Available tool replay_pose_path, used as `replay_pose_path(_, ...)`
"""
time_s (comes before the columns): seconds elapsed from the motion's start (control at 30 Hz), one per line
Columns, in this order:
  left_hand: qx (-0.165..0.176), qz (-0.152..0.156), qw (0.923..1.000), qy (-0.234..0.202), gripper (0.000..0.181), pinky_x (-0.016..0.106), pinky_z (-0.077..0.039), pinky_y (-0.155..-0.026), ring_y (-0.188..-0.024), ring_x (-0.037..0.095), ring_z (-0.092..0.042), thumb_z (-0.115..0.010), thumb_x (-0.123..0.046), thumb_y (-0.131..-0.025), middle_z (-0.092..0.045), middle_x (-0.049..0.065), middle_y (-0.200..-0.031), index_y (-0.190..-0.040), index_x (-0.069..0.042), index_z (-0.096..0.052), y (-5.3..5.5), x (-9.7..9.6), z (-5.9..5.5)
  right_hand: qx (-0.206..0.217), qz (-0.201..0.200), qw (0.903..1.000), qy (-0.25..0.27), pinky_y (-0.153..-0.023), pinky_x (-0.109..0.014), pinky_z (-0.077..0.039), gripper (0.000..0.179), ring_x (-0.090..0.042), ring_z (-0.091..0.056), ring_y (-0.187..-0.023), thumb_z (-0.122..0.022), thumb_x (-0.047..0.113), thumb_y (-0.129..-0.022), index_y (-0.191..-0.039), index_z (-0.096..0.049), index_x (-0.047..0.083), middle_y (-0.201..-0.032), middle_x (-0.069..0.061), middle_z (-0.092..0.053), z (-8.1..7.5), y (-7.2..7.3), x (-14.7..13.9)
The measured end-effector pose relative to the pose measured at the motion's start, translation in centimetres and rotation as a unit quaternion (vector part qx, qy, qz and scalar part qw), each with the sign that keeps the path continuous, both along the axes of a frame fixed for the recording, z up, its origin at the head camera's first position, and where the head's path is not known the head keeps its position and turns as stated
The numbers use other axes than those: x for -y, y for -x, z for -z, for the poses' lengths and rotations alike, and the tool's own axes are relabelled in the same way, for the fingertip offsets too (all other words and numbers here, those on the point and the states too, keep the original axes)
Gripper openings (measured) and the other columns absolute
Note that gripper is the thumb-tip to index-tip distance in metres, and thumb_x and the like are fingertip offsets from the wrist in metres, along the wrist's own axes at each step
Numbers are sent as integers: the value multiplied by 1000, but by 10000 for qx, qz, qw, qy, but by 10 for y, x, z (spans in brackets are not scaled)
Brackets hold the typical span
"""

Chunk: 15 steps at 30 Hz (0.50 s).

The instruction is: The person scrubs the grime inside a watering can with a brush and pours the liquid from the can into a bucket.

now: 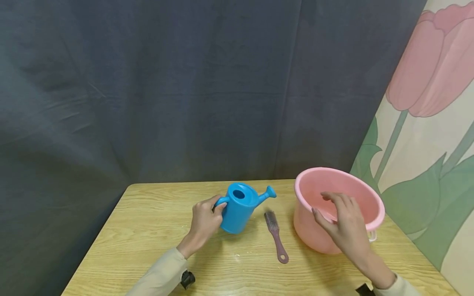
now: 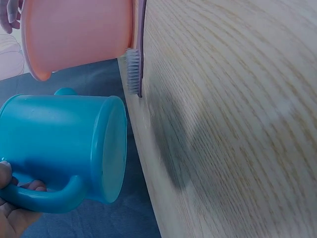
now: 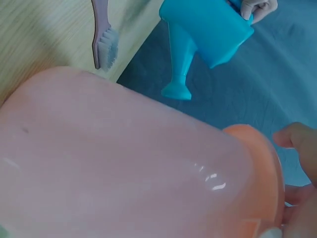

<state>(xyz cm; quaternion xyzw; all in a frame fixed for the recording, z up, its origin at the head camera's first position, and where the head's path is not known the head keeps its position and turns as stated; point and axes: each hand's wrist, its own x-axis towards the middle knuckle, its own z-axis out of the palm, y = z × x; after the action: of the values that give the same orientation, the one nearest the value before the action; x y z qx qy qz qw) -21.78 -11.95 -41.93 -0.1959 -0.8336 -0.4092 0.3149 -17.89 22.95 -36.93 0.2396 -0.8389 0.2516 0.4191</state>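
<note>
A blue watering can is held by its handle in my left hand, the spout pointing right. Its base hangs above the table in the left wrist view, with a shadow on the wood. My right hand is over the near side of a pink bucket, thumb and fingers apart and loosely curved. Nothing is between them in the head view; whether they touch the rim I cannot tell. Between the can and the bucket lies a purple-handled brush, bristles toward the far side.
The wooden table carries these things. Behind it hangs a dark curtain. A wall painted with tulips rises along the right side. A white handle piece shows at the bucket's right side.
</note>
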Motion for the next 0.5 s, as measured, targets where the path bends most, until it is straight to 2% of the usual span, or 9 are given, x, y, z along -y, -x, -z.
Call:
replay_pose_path(0.17,-28,-1,10000,-8,4,33,-55,-61,-61,9,-60,-67,0,-91,-67,7,-73,-91,-3,-70,1,0,1,524,104,9985,138,-82,-44,-35,52,-38,-51,-98,-82,9,-71,-114,-58,-8,-107,-21,-61,-5,-9,-9)
replay_pose_path(0.33,-42,-17,10000,-26,4,36,-58,-63,-66,13,-67,-68,0,-91,-70,10,-76,-94,-2,-71,1,0,2,1041,326,9939,154,-89,-60,-32,73,-50,-45,-107,-85,17,-73,-128,-47,-13,-119,-31,-53,-8,-16,-20)
replay_pose_path(0.5,-34,-3,10000,-65,4,34,-56,-60,-61,9,-60,-67,-1,-92,-68,9,-72,-91,-3,-70,3,-1,2,1498,492,9875,94,-98,-70,-27,96,-59,-38,-117,-86,27,-75,-141,-32,-17,-132,-40,-42,-8,-20,-27)
